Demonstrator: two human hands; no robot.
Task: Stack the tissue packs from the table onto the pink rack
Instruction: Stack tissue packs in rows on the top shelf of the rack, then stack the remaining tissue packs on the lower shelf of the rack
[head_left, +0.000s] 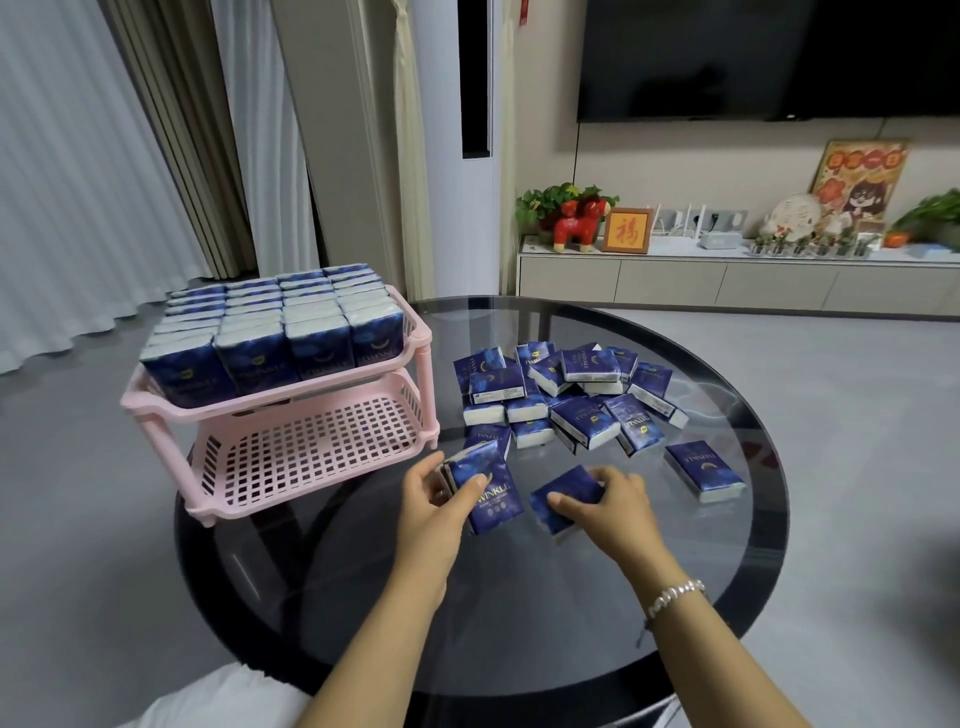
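Fingers (470, 488) of the left hand (434, 501) curl round a dark blue tissue pack (485, 491), thumb across its printed face, the other fingers behind it; a second pack seems pressed against its back, though that is hard to tell. The held pack is lifted off the glass and tilted, its long axis running from upper left to lower right of the frame, printed face toward the camera. The right hand (605, 501), just right of centre, grips another pack (563, 499) that lies flat on the round glass table (519, 623), thumb on the near edge and fingers curled over the far edge. That pack's long axis runs from lower left to upper right. A beaded bracelet (675, 597) sits on the right wrist.

Above the hands, mid-frame, a loose heap of packs (566, 395) lies on the table, pointing every which way, some flat, some leaning on each other. One pack (704, 470) lies apart at the right of the heap, its long axis from upper left to lower right.

The pink rack (291, 415) stands at the left edge of the table, left of centre in the frame. Its upper tier is filled with packs standing upright (270, 332) in tight rows. Its lower tier (311, 452) shows only its bare grid floor.
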